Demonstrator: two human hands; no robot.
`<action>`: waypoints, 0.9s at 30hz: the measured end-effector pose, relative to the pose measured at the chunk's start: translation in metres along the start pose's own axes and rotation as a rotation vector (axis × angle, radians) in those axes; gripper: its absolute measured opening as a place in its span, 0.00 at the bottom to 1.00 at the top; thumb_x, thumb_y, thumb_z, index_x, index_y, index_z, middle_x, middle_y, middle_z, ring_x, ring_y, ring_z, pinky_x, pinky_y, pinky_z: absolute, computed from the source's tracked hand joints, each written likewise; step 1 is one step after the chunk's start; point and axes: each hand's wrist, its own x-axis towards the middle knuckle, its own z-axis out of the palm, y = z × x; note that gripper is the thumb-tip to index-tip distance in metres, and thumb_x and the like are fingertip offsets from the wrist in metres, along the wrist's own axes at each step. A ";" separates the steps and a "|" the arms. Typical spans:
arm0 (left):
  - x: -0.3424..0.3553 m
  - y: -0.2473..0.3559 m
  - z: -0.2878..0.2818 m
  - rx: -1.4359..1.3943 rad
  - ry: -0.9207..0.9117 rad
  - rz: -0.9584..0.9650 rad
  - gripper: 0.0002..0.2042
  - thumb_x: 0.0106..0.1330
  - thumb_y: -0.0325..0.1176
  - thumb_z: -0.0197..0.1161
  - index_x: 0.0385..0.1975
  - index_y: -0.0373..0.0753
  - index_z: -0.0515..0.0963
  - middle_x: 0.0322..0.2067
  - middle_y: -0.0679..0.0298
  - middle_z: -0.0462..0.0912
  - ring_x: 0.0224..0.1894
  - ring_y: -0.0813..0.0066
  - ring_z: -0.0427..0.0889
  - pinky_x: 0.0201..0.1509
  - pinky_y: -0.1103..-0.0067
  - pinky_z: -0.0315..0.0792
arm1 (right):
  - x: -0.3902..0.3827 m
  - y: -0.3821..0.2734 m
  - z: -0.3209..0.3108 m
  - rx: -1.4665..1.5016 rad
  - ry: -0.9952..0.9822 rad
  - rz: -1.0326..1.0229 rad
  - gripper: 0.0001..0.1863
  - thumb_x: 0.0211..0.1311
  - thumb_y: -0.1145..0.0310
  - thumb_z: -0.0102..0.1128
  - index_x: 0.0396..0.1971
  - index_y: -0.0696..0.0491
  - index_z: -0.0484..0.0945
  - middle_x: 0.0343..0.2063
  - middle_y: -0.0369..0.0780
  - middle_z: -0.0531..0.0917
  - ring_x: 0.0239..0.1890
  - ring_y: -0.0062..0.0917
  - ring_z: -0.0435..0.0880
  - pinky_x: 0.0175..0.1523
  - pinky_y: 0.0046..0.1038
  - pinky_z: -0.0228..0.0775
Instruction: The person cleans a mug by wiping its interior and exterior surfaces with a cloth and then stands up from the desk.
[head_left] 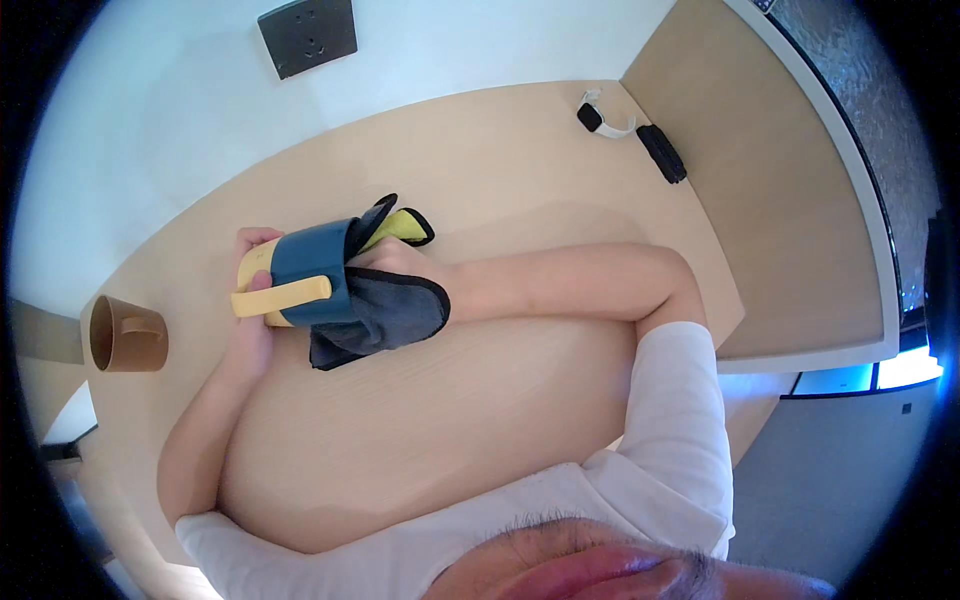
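Item one, as I see it from the head view: a blue and yellow mug [300, 285] lying on its side, held just above the pale wooden bench [480, 400], left of centre, its yellow handle pointing toward me. My left hand [252, 300] is wrapped around the mug's base end, fingers closed on it. My right hand [385, 262] is pushed in at the mug's open end and is mostly hidden by a dark grey cloth [385, 315] with a yellow-green underside, bunched around the mouth of the mug and draped below it; I cannot tell how the fingers are set, only that the hand presses the cloth against the mug. Further left on the bench, well apart: a brown mug [125, 335], also on its side. At the far right corner: a white wrist strap with a dark face [603, 122] beside a slim black oblong [661, 153]. On the white wall above: a dark socket plate [307, 35].
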 end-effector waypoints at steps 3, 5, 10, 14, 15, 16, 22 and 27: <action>0.002 -0.005 -0.003 0.010 0.006 0.001 0.27 0.65 0.58 0.51 0.47 0.38 0.63 0.41 0.64 0.71 0.47 0.79 0.72 0.52 0.81 0.66 | -0.002 0.005 0.002 -0.024 -0.018 -0.002 0.10 0.49 0.67 0.64 0.31 0.55 0.77 0.28 0.44 0.82 0.31 0.37 0.82 0.38 0.32 0.75; 0.000 -0.002 -0.002 0.020 0.006 0.003 0.27 0.65 0.58 0.51 0.47 0.38 0.63 0.41 0.64 0.71 0.46 0.79 0.72 0.51 0.81 0.67 | -0.002 0.003 0.002 -0.040 -0.014 -0.012 0.10 0.49 0.67 0.64 0.31 0.54 0.77 0.28 0.44 0.82 0.31 0.37 0.82 0.37 0.33 0.75; 0.001 -0.003 -0.001 0.017 0.015 0.010 0.27 0.65 0.58 0.51 0.47 0.38 0.63 0.41 0.64 0.71 0.46 0.79 0.72 0.51 0.81 0.67 | -0.002 0.007 0.006 0.002 0.017 0.017 0.10 0.48 0.67 0.64 0.29 0.55 0.77 0.27 0.45 0.82 0.30 0.37 0.82 0.36 0.33 0.75; 0.001 -0.003 -0.004 0.023 0.010 0.009 0.26 0.66 0.57 0.51 0.48 0.38 0.63 0.42 0.64 0.71 0.47 0.78 0.71 0.52 0.81 0.66 | 0.001 0.007 0.006 -0.038 0.025 -0.051 0.10 0.48 0.67 0.64 0.29 0.56 0.77 0.27 0.45 0.82 0.29 0.38 0.82 0.35 0.34 0.75; 0.002 -0.003 -0.005 0.035 -0.006 0.010 0.26 0.66 0.56 0.51 0.48 0.38 0.62 0.42 0.64 0.71 0.48 0.78 0.71 0.52 0.81 0.66 | 0.000 0.006 0.007 0.066 0.040 0.017 0.10 0.48 0.67 0.63 0.29 0.56 0.77 0.27 0.45 0.82 0.29 0.38 0.82 0.35 0.33 0.75; 0.001 -0.002 -0.005 0.035 -0.005 0.012 0.26 0.66 0.56 0.51 0.48 0.38 0.62 0.42 0.64 0.71 0.48 0.78 0.71 0.52 0.81 0.66 | -0.001 0.005 0.008 0.172 0.056 0.089 0.10 0.49 0.67 0.63 0.29 0.56 0.77 0.27 0.45 0.81 0.29 0.38 0.82 0.35 0.33 0.75; -0.002 0.001 0.000 0.014 -0.011 0.015 0.27 0.66 0.58 0.51 0.48 0.39 0.63 0.42 0.64 0.71 0.48 0.78 0.71 0.52 0.81 0.66 | -0.003 0.009 0.009 0.069 0.006 0.078 0.11 0.50 0.66 0.63 0.30 0.57 0.77 0.29 0.46 0.81 0.30 0.40 0.81 0.37 0.33 0.75; 0.000 -0.005 -0.005 0.025 -0.006 0.003 0.27 0.66 0.58 0.51 0.49 0.39 0.62 0.42 0.65 0.70 0.47 0.79 0.71 0.51 0.82 0.66 | -0.001 0.006 0.006 0.107 0.003 0.062 0.11 0.50 0.66 0.63 0.31 0.57 0.77 0.30 0.46 0.82 0.31 0.40 0.81 0.37 0.33 0.75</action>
